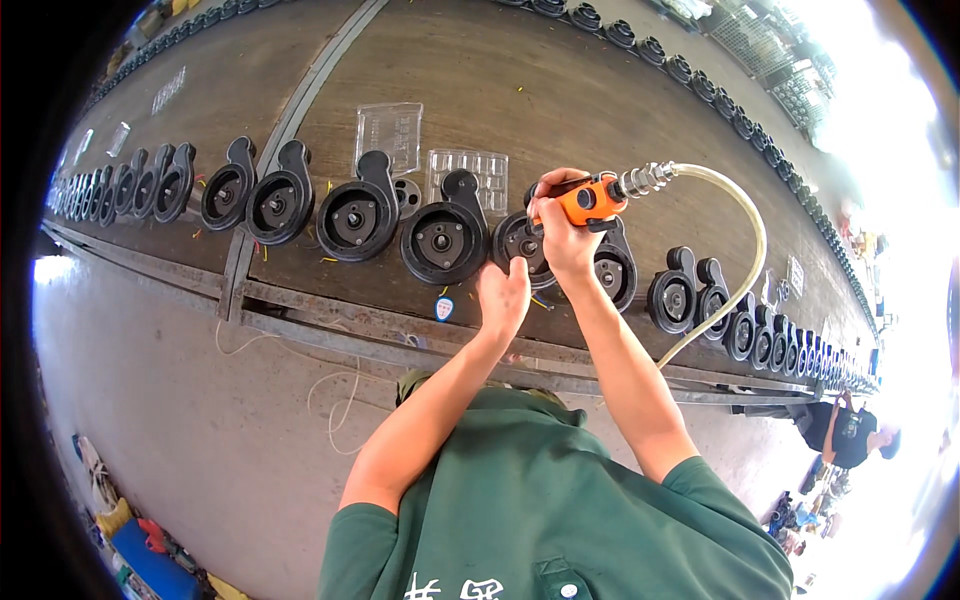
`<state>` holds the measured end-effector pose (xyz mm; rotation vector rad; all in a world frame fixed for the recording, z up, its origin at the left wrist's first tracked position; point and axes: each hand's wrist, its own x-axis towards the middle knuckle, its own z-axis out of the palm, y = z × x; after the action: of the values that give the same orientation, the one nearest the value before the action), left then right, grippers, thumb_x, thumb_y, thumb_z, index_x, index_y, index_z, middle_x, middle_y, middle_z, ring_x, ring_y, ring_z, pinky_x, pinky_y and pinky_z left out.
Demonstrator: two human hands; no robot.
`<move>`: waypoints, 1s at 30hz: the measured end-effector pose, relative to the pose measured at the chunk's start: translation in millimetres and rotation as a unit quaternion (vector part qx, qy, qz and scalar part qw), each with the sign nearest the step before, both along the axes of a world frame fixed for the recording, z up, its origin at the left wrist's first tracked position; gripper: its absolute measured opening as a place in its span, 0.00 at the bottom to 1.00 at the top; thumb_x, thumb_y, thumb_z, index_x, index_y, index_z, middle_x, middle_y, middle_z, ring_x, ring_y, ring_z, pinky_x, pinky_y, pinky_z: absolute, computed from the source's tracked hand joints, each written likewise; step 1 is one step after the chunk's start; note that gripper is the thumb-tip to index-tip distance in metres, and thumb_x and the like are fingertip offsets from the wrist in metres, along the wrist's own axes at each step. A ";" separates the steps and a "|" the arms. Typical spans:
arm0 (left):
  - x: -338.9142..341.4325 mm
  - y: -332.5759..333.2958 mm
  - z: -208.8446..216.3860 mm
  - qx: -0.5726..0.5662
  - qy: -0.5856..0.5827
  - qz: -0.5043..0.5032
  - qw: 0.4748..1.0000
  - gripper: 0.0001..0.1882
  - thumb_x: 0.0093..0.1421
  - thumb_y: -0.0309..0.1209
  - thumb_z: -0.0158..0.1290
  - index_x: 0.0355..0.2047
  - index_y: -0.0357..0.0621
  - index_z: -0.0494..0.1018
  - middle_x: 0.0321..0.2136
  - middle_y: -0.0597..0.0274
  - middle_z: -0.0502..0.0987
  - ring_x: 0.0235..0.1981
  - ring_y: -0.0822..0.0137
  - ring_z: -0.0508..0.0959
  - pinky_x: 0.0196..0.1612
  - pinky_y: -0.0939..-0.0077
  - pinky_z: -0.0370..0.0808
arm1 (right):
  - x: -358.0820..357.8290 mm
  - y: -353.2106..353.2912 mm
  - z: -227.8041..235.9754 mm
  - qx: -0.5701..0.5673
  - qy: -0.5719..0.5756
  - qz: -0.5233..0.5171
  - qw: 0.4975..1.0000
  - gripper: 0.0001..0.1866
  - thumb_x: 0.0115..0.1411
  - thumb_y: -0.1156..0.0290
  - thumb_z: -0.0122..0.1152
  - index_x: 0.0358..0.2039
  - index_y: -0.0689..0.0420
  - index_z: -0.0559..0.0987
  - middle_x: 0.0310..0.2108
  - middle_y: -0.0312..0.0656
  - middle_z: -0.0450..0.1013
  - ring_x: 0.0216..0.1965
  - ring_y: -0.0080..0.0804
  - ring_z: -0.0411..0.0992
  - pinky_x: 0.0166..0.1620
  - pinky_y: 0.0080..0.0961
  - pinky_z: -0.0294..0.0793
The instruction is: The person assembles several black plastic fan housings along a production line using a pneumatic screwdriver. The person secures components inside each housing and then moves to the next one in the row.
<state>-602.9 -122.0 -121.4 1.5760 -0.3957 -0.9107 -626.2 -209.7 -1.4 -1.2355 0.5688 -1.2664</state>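
My right hand (pixel 566 232) is closed round an orange air tool (pixel 592 202), which has a metal coupling (pixel 648 179) and a clear hose (pixel 752 215) arching away to the right. The tool sits over a black snail-shaped blower housing (pixel 513 240) on the bench; its working tip is hidden by my hand. At the lower left rim of that housing, my left hand (pixel 505 298) grips the edge with the thumb raised. Another blower housing (pixel 442 240) stands just left of it, with a round centre plate and shaft. A further housing (pixel 614 270) is partly behind my right wrist.
Rows of similar housings (pixel 355 218) run along the near edge and the far side (pixel 650 50). Clear plastic trays (pixel 468 178) lie behind the near row. A metal strip (pixel 300 95) crosses the brown bench (pixel 440 60). Another person (pixel 852 432) is at far right.
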 end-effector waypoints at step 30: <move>-0.4 3.4 10.6 0.047 -0.010 0.093 0.994 0.24 0.59 0.36 0.52 0.48 0.25 0.73 0.44 0.30 0.79 0.50 0.39 0.79 0.56 0.56 0.73 | 13.1 3.9 -12.4 -0.026 0.050 0.048 0.997 0.08 0.51 0.83 0.61 0.34 0.63 0.77 0.28 0.38 0.78 0.30 0.22 0.76 0.34 0.21 0.77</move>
<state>-603.3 -118.5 -110.8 1.6785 -0.2187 -0.7786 -613.1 -205.7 -13.7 -1.3599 0.5446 -1.1489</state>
